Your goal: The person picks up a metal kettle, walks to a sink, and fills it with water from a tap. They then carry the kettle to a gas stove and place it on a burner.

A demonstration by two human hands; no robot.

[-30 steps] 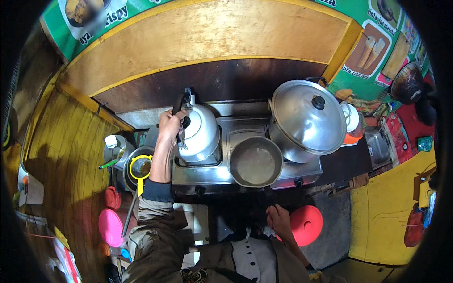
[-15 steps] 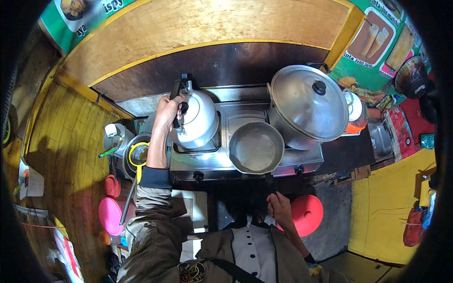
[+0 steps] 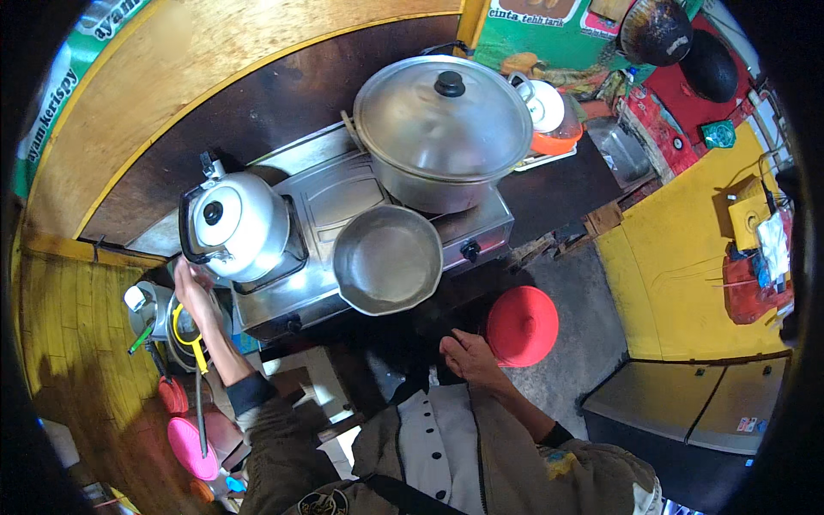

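A silver kettle (image 3: 245, 225) with a black-knobbed lid stands on the left burner of the steel gas stove (image 3: 343, 176); its dark handle is at its left. My left hand (image 3: 196, 290) is just below that handle, beside the kettle's lower left side, and holds nothing that I can see. Its fingers look stretched out, though blurred and partly hidden. In front of my body, away from the stove, my right hand (image 3: 469, 354) has its fingers curled in, with nothing visible in them. A shallow metal pan (image 3: 388, 260) sits at the stove's front middle.
A large lidded pot (image 3: 442, 129) occupies the right burner. Beneath my left wrist are a yellow-rimmed strainer (image 3: 182, 326) and metal containers. On the floor stands a red lidded bucket (image 3: 523, 326). A small sink (image 3: 620, 150) lies at the far right, past an orange container (image 3: 556, 140).
My left hand has let go of the kettle's handle and dropped toward me. The handle leans further left. The view has turned, while my right hand remains curled near my body.
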